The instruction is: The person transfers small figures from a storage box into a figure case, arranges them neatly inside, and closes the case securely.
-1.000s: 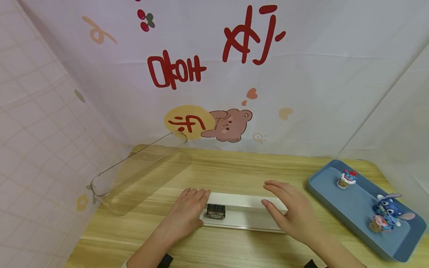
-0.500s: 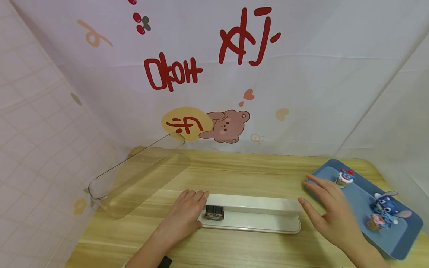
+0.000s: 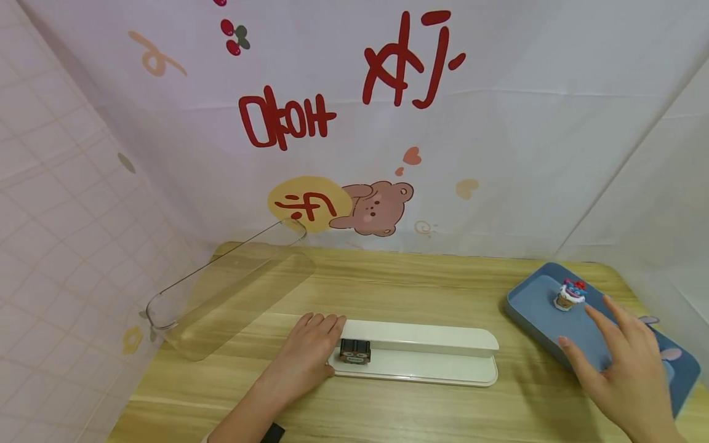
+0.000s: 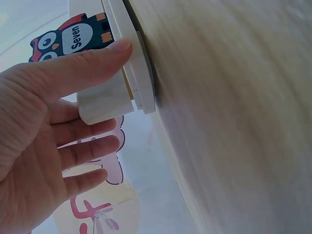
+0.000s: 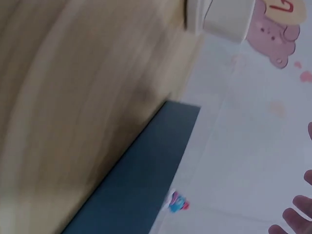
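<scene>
My left hand (image 3: 311,349) grips the left end of a long white stepped display base (image 3: 426,366), thumb at the front and fingers behind. Beside the thumb, a dark owl figure (image 3: 355,352) stands on the lower step; the left wrist view shows "Seven" on its belly (image 4: 77,39). My right hand (image 3: 626,375) hovers over the blue tray (image 3: 528,326), holding nothing, its fingers spread. Left of its fingertips in the tray is an ice-cream-cone figure (image 3: 568,295). Ears of a blue long-eared figure (image 3: 671,354) show behind the hand; the rest is hidden.
A clear plastic cover (image 3: 232,289) lies at the left on the wooden table (image 3: 421,283). A white printed cloth (image 3: 498,154) hangs behind the table, and a grid-patterned one (image 3: 66,246) stands along the left.
My right hand has moved right, from the base's right end to above the tray, and now covers most of the blue figure and the second cone. My left hand stays on the base.
</scene>
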`<control>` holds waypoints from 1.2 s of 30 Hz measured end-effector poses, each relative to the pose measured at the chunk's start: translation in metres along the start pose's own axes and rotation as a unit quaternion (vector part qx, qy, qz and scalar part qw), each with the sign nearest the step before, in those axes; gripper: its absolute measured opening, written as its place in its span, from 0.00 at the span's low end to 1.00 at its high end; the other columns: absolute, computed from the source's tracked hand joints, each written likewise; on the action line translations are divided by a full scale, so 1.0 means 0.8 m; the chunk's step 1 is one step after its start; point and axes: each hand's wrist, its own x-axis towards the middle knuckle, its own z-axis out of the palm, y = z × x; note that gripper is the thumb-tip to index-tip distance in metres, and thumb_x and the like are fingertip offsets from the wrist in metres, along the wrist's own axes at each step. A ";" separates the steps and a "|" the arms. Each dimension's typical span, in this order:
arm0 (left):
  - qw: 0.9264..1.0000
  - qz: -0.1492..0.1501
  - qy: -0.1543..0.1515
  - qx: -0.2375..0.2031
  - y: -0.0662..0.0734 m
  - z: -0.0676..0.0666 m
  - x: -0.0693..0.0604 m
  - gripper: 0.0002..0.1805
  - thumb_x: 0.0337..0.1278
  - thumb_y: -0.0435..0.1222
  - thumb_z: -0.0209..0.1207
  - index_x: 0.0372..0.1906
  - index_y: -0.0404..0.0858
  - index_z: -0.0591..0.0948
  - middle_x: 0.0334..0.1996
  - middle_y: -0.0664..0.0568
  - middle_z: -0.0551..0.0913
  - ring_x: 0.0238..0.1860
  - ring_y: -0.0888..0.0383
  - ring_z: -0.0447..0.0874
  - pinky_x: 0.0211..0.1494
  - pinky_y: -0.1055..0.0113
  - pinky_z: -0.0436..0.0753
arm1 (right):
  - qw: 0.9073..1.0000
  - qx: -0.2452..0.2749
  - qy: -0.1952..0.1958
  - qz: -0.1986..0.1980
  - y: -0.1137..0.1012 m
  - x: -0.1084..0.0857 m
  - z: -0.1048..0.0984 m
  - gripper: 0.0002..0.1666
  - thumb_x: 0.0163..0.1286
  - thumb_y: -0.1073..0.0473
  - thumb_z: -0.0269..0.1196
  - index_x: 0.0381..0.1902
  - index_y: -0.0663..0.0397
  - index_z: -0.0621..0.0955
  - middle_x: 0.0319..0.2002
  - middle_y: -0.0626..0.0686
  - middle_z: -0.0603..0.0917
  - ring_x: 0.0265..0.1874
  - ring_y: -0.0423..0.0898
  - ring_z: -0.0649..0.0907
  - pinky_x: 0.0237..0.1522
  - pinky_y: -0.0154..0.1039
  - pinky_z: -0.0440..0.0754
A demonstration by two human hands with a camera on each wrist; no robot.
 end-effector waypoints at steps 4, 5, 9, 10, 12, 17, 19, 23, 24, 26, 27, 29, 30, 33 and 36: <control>1.000 -0.001 0.001 0.005 0.001 0.000 0.000 0.52 0.33 0.42 0.87 0.69 0.32 0.75 0.58 0.47 0.82 0.56 0.48 0.79 0.69 0.47 0.76 | 0.998 -0.022 0.002 0.057 0.022 -0.013 -0.010 0.55 0.70 0.26 0.62 0.63 0.77 0.77 0.69 0.80 0.69 0.65 0.84 0.67 0.75 0.74 0.53; 1.000 -0.001 0.002 0.006 0.001 -0.001 0.000 0.52 0.33 0.42 0.87 0.69 0.32 0.75 0.58 0.47 0.82 0.56 0.48 0.79 0.69 0.47 0.76 | 0.997 -0.023 0.001 0.075 0.027 -0.016 -0.012 0.52 0.70 0.30 0.64 0.64 0.77 0.76 0.69 0.80 0.68 0.67 0.83 0.67 0.75 0.73 0.52; 1.000 0.000 0.004 0.007 0.001 0.000 0.000 0.52 0.32 0.41 0.87 0.69 0.32 0.75 0.58 0.47 0.82 0.56 0.48 0.79 0.68 0.47 0.76 | 0.984 -0.052 -0.033 0.166 0.041 -0.025 -0.020 0.49 0.68 0.43 0.71 0.71 0.75 0.69 0.74 0.78 0.63 0.68 0.85 0.63 0.74 0.75 0.51; 1.000 0.001 0.005 0.007 0.001 0.001 0.000 0.52 0.32 0.41 0.87 0.69 0.32 0.75 0.57 0.47 0.82 0.56 0.48 0.79 0.68 0.47 0.76 | 0.979 -0.063 -0.046 0.188 0.045 -0.026 -0.022 0.50 0.67 0.45 0.71 0.72 0.75 0.68 0.74 0.78 0.62 0.68 0.85 0.62 0.73 0.76 0.51; 1.000 0.002 0.006 0.008 0.000 0.002 0.000 0.53 0.32 0.41 0.87 0.69 0.31 0.76 0.57 0.47 0.82 0.56 0.48 0.79 0.68 0.47 0.76 | 0.969 -0.088 -0.071 0.220 0.052 -0.027 -0.025 0.52 0.68 0.44 0.70 0.74 0.75 0.65 0.76 0.77 0.60 0.69 0.85 0.62 0.73 0.76 0.53; 1.000 0.003 0.007 0.012 -0.001 0.002 0.000 0.52 0.32 0.42 0.87 0.69 0.31 0.76 0.56 0.47 0.82 0.55 0.48 0.79 0.68 0.47 0.76 | 0.950 -0.120 -0.117 0.264 0.069 -0.032 -0.028 0.53 0.69 0.42 0.70 0.73 0.78 0.64 0.73 0.79 0.61 0.69 0.81 0.63 0.72 0.75 0.57; 1.000 0.002 0.005 0.011 0.000 0.002 0.000 0.52 0.32 0.42 0.87 0.69 0.32 0.76 0.57 0.47 0.82 0.56 0.48 0.79 0.68 0.47 0.76 | 0.941 -0.133 -0.133 0.281 0.075 -0.036 -0.028 0.54 0.69 0.41 0.70 0.72 0.78 0.64 0.70 0.81 0.63 0.67 0.81 0.65 0.69 0.75 0.60; 1.000 -0.003 -0.002 0.008 0.000 0.002 0.001 0.52 0.34 0.42 0.87 0.70 0.31 0.75 0.58 0.47 0.82 0.57 0.48 0.78 0.70 0.47 0.75 | 0.911 -0.160 -0.180 0.334 0.083 -0.039 -0.027 0.54 0.70 0.40 0.68 0.72 0.79 0.62 0.67 0.85 0.62 0.65 0.82 0.65 0.65 0.76 0.64; 1.000 -0.004 -0.003 0.008 0.000 0.002 0.001 0.53 0.34 0.42 0.87 0.70 0.31 0.75 0.59 0.47 0.82 0.58 0.48 0.78 0.70 0.46 0.75 | 0.902 -0.165 -0.195 0.348 0.085 -0.039 -0.027 0.54 0.71 0.40 0.67 0.73 0.79 0.61 0.66 0.85 0.62 0.64 0.82 0.65 0.64 0.77 0.64; 1.000 -0.005 -0.004 0.008 0.001 0.001 0.001 0.53 0.35 0.42 0.86 0.71 0.31 0.75 0.59 0.47 0.81 0.58 0.48 0.78 0.71 0.46 0.74 | 0.887 -0.172 -0.218 0.370 0.087 -0.038 -0.027 0.54 0.70 0.42 0.68 0.73 0.79 0.61 0.65 0.85 0.62 0.64 0.82 0.65 0.63 0.76 0.66; 1.000 -0.005 -0.003 0.008 0.001 0.001 0.001 0.53 0.35 0.42 0.87 0.71 0.32 0.75 0.59 0.47 0.81 0.58 0.48 0.78 0.71 0.47 0.74 | 0.880 -0.175 -0.227 0.379 0.088 -0.039 -0.027 0.54 0.70 0.43 0.69 0.73 0.79 0.60 0.64 0.85 0.62 0.63 0.81 0.66 0.62 0.76 0.68; 1.000 -0.003 -0.001 0.008 0.001 0.001 0.000 0.53 0.34 0.42 0.87 0.70 0.32 0.75 0.59 0.47 0.81 0.58 0.48 0.78 0.70 0.47 0.75 | 0.879 -0.175 -0.229 0.380 0.091 -0.040 -0.027 0.54 0.68 0.45 0.71 0.72 0.79 0.61 0.61 0.85 0.64 0.59 0.80 0.69 0.57 0.74 0.73; 1.000 -0.001 0.001 0.009 0.001 0.001 0.000 0.53 0.34 0.42 0.87 0.70 0.32 0.75 0.59 0.47 0.81 0.58 0.48 0.78 0.70 0.47 0.75 | 0.881 -0.175 -0.228 0.376 0.093 -0.042 -0.027 0.53 0.66 0.47 0.73 0.72 0.80 0.62 0.59 0.84 0.66 0.56 0.79 0.71 0.53 0.73 0.75; 1.000 0.002 0.002 0.010 0.001 0.000 -0.001 0.53 0.34 0.43 0.87 0.70 0.32 0.75 0.59 0.47 0.82 0.57 0.48 0.78 0.69 0.47 0.76 | 0.889 -0.170 -0.223 0.361 0.099 -0.046 -0.027 0.50 0.64 0.50 0.74 0.68 0.81 0.65 0.52 0.84 0.68 0.48 0.77 0.74 0.45 0.70 0.76; 1.000 0.003 0.001 0.014 0.001 0.000 0.000 0.52 0.35 0.43 0.87 0.70 0.32 0.75 0.59 0.47 0.82 0.57 0.48 0.78 0.69 0.48 0.76 | 0.894 -0.162 -0.225 0.352 0.105 -0.048 -0.028 0.46 0.62 0.54 0.75 0.64 0.82 0.67 0.50 0.86 0.70 0.48 0.79 0.75 0.45 0.71 0.75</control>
